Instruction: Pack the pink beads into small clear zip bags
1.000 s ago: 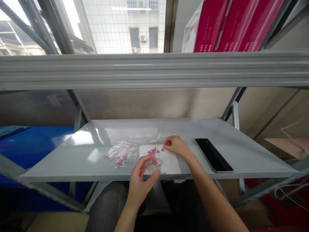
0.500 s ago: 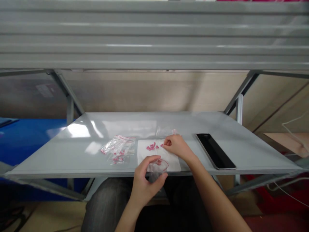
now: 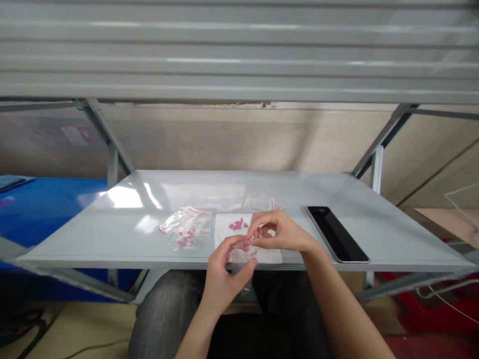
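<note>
My left hand [image 3: 220, 274] holds a small clear zip bag [image 3: 241, 253] between thumb and fingers at the table's front edge, its mouth facing up. Over that mouth, my right hand [image 3: 279, 230] pinches a small pink bead [image 3: 247, 243], partly hidden by the fingertips. Behind the hands, a cluster of pink beads [image 3: 236, 225] lies on a white sheet [image 3: 221, 230]. The two hands nearly touch at the bag's opening.
Left of the sheet lie clear zip bags [image 3: 187, 219], some with pink beads inside. Another clear bag [image 3: 258, 200] is behind my right hand. A black tablet-like device [image 3: 337, 234] rests on the right of the grey table [image 3: 93, 239]. A ribbed grey panel [image 3: 239, 55] spans overhead.
My right hand has moved from the sheet down and left to the bag's mouth, with a bead picked from the sheet. The left hand stays nearly in place with the bag.
</note>
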Action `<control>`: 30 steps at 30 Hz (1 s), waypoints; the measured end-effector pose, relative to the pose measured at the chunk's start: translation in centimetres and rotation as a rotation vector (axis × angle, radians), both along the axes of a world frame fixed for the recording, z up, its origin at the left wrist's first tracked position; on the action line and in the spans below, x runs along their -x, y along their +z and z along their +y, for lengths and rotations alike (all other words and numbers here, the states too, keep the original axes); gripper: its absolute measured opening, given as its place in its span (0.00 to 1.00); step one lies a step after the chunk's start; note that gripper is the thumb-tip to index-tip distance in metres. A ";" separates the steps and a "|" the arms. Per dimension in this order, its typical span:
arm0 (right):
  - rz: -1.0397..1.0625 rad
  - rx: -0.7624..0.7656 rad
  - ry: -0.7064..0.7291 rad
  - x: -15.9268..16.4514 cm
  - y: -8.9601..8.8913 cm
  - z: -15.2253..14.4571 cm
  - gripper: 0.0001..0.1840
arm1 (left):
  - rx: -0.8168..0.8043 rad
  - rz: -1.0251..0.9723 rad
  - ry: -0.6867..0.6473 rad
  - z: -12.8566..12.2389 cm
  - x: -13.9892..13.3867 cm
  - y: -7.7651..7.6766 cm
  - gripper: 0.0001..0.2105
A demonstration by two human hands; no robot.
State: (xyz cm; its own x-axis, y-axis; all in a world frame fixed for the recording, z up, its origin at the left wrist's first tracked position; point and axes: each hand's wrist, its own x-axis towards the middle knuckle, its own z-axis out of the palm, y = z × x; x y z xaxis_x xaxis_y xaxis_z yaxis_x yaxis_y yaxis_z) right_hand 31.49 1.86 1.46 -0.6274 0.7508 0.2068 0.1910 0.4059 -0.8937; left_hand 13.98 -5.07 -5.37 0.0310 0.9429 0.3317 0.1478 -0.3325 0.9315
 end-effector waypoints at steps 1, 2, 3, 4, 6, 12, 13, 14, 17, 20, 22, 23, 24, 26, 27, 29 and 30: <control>0.013 0.001 0.021 0.0 0.0 0.1 0.07 | 0.002 -0.006 0.007 0.0 0.0 0.1 0.16; 0.032 0.002 0.010 0.0 -0.2 0.3 0.07 | 0.004 -0.009 0.010 0.0 0.0 0.1 0.16; 0.050 -0.001 -0.032 0.0 -0.6 0.7 0.07 | 0.007 -0.007 0.011 -0.1 0.0 0.2 0.16; 0.057 -0.012 -0.101 0.0 -1.1 1.2 0.07 | 0.011 -0.002 0.009 -0.1 0.0 0.3 0.16; -0.001 -0.081 -0.281 -0.2 -2.3 2.3 0.07 | 0.018 0.013 0.002 -0.1 0.0 0.4 0.16; -0.381 -0.324 -0.382 -0.3 -4.8 4.1 0.09 | 0.018 0.019 -0.005 -0.1 0.1 0.4 0.16; -0.402 -0.331 -0.372 -0.3 -4.8 4.2 0.10 | 0.017 0.019 -0.008 -0.1 0.1 0.4 0.16; -0.419 -0.339 -0.370 -0.2 -4.9 4.2 0.10 | 0.016 0.018 -0.011 -0.1 0.1 0.4 0.16; -0.460 -0.359 -0.390 0.0 -5.0 4.2 0.11 | 0.013 0.016 -0.018 -0.1 0.1 0.3 0.15; -0.467 -0.359 -0.401 0.2 -5.2 4.3 0.11 | 0.013 -0.004 -0.006 -0.1 0.0 0.2 0.15; -0.452 -0.360 -0.417 0.3 -5.1 4.3 0.11 | 0.019 -0.025 0.004 -0.1 0.0 0.3 0.15; -0.426 -0.357 -0.428 0.3 -5.0 4.2 0.11 | 0.023 -0.031 0.005 -0.1 0.0 0.3 0.14; -0.378 -0.343 -0.434 0.3 -4.7 4.0 0.11 | 0.027 -0.033 0.000 -0.1 0.0 0.3 0.14; -0.224 -0.265 -0.392 0.2 -3.9 3.5 0.07 | 0.037 -0.029 -0.015 -0.1 0.0 0.3 0.15; -0.134 -0.205 -0.331 0.2 -3.5 3.1 0.04 | 0.041 -0.026 -0.022 0.0 0.1 0.3 0.15; 0.021 -0.084 -0.145 0.0 -2.6 2.4 0.04 | 0.040 -0.024 -0.034 0.0 0.1 0.2 0.15; 0.073 -0.041 -0.045 0.0 -2.3 2.1 0.05 | 0.034 -0.027 -0.036 0.0 0.2 0.2 0.15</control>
State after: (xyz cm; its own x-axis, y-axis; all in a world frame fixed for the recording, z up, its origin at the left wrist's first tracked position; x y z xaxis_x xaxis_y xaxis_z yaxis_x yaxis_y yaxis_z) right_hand 31.52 3.96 -0.82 -0.5755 0.7677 0.2818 0.1447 0.4348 -0.8888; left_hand 13.81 -5.05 -5.17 0.0567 0.9520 0.3007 0.1107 -0.3053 0.9458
